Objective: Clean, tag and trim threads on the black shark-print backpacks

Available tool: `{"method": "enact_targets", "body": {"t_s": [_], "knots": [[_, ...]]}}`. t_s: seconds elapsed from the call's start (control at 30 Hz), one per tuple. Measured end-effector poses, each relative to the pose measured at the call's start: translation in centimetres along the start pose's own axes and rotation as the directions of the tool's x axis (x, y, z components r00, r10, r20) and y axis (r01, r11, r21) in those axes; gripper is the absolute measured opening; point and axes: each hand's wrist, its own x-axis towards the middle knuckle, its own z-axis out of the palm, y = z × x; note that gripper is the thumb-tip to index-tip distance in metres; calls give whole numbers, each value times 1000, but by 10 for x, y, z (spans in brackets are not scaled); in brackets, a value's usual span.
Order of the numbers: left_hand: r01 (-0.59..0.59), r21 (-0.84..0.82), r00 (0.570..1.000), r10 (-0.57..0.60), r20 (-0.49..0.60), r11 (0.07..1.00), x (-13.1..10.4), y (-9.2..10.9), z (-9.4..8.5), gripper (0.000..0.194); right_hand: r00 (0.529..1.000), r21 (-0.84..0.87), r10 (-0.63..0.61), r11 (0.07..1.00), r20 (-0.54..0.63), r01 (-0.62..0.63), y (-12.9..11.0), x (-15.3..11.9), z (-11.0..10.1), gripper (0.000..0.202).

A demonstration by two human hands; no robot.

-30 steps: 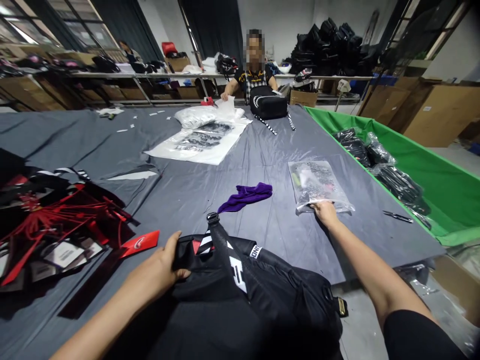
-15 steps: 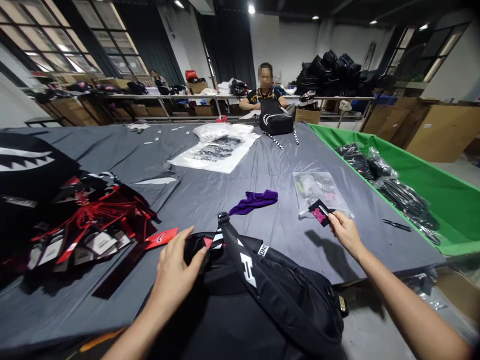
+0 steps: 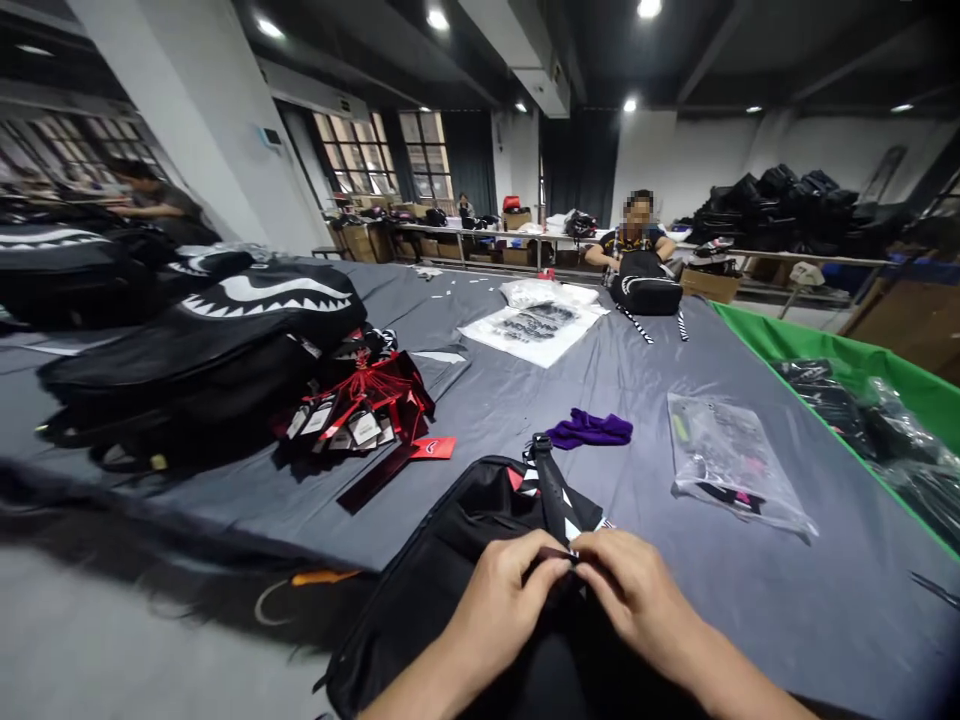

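A black backpack [image 3: 450, 540] lies on the near edge of the grey-covered table, a strap with a buckle at its top. Over it, my left hand [image 3: 517, 585] and my right hand [image 3: 626, 585] meet fingertip to fingertip. Both pinch a small dark piece between them; it is mostly hidden, so I cannot make out what it is. Just beyond the strap is a purple cloth [image 3: 592, 430]. To the right lies a clear plastic bag [image 3: 731, 460] with small items inside. Left of the backpack sit a red tag [image 3: 433, 448] and a bunch of tags on red cords [image 3: 367, 395].
Black backpacks with white teeth prints [image 3: 225, 340] are piled at the left. White printed bags [image 3: 532, 330] lie mid-table. Across the table a person handles a black backpack [image 3: 649, 285]. A green-lined bin [image 3: 900, 380] with wrapped goods stands right; scissors-like tool [image 3: 934, 588] near the right edge.
The view has turned left. My right hand has come from over the plastic bag to meet my left hand above the backpack. The dark card with the pink shape is no longer clearly visible in it.
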Motion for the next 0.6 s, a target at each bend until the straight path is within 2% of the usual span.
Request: {"method": "enact_targets", "body": {"t_s": [0.1, 0.17, 0.23, 0.27, 0.33, 0.4, 0.47, 0.53, 0.6], "knots": [[-97, 78, 991, 103, -82, 992, -9, -17, -6, 17, 1000, -44, -12, 999, 15, 13, 8, 6, 7, 17], [-161, 236, 966, 202, -161, 958, -12, -35, -15, 26, 996, -37, 84, 996, -15, -84, 16, 11, 6, 15], [-132, 451, 940, 255, -225, 883, -10, -59, -25, 44, 972, 17, 226, 974, -61, -226, 21, 18, 4, 14], [-102, 537, 940, 258, -225, 837, -9, -71, -30, 47, 954, 50, 289, 957, -83, -285, 22, 23, 4, 15], [-76, 631, 954, 240, -179, 772, -5, -94, -36, 37, 931, 108, 341, 938, -132, -329, 19, 37, 10, 16], [-114, 648, 966, 237, -105, 753, -3, -109, -38, 24, 929, 154, 316, 945, -194, -289, 12, 55, 23, 16], [-167, 637, 960, 271, -69, 753, -6, -117, -38, 22, 933, 208, 282, 949, -222, -237, 7, 71, 38, 14], [-205, 621, 942, 325, -85, 757, -12, -120, -38, 22, 942, 283, 304, 924, -139, -257, 7, 81, 51, 14], [-223, 606, 915, 379, -141, 763, -19, -122, -39, 23, 931, 334, 363, 873, 41, -355, 14, 84, 58, 14]]}}
